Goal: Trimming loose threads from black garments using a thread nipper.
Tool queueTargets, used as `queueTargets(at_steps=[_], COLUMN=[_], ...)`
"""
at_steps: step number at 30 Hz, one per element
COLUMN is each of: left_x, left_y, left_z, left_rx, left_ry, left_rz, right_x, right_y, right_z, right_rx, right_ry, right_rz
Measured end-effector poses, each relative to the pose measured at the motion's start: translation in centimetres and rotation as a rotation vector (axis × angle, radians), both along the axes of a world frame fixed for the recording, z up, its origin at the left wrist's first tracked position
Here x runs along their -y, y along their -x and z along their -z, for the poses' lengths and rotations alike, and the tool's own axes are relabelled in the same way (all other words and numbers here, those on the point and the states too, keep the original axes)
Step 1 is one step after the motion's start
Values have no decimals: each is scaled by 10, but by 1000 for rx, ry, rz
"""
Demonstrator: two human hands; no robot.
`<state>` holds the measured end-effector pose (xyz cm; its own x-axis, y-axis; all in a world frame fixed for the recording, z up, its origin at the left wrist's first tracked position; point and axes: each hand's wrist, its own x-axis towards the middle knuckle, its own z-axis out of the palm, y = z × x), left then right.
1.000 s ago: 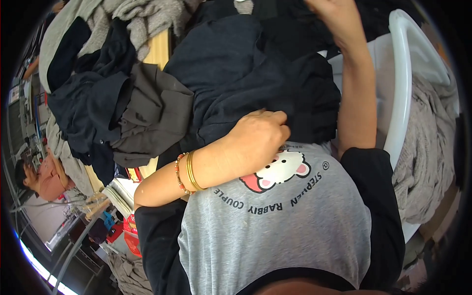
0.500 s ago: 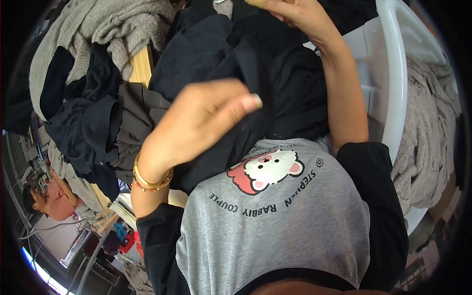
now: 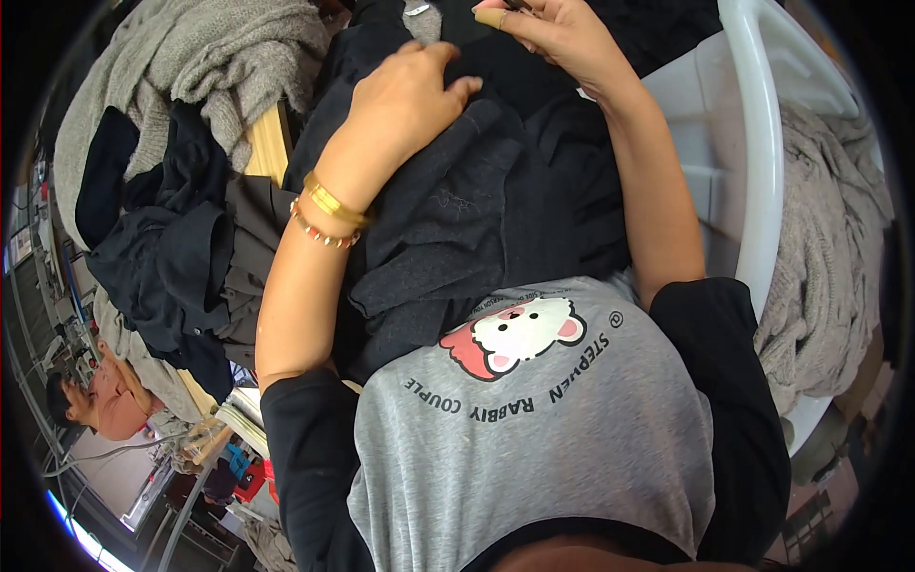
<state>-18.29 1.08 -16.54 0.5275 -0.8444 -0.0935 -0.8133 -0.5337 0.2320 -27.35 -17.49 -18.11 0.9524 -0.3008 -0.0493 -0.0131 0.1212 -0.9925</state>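
Observation:
A black garment (image 3: 448, 210) lies bunched over my lap and up toward the far edge, with bits of pale lint on it. My left hand (image 3: 405, 100), wearing a gold bangle and a beaded bracelet, is over its far left part with thumb and fingers apart. At the top edge my right hand (image 3: 558, 33) is closed around a small dark tool (image 3: 516, 5), mostly hidden by the fingers and cut off by the frame. A tan cover wraps one of its fingertips. A pale label (image 3: 416, 10) shows on grey knit between the hands.
To the left, grey knitwear (image 3: 205, 57) and dark garments (image 3: 172, 224) are heaped around a wooden edge (image 3: 269, 143). A white plastic tub (image 3: 758, 172) stands close on my right, with more grey knitwear (image 3: 824, 257) beyond it. Another person (image 3: 105, 396) sits at far left.
My left hand has moved up and away from my body, over the garment's far part. The near part of the garment now lies folded toward me. My right hand has barely shifted.

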Motion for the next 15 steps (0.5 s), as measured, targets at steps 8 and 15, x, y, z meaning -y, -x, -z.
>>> queueTargets(at_steps=[8, 15], left_x=[-10, -26], left_y=[22, 7], left_z=[-31, -38], left_rx=[-489, -548], left_ry=[207, 205], left_rz=[446, 419], right_x=[2, -11], right_y=[0, -2], right_z=[1, 1], right_rx=[-6, 84], right_ry=[0, -52], right_rz=[-6, -78])
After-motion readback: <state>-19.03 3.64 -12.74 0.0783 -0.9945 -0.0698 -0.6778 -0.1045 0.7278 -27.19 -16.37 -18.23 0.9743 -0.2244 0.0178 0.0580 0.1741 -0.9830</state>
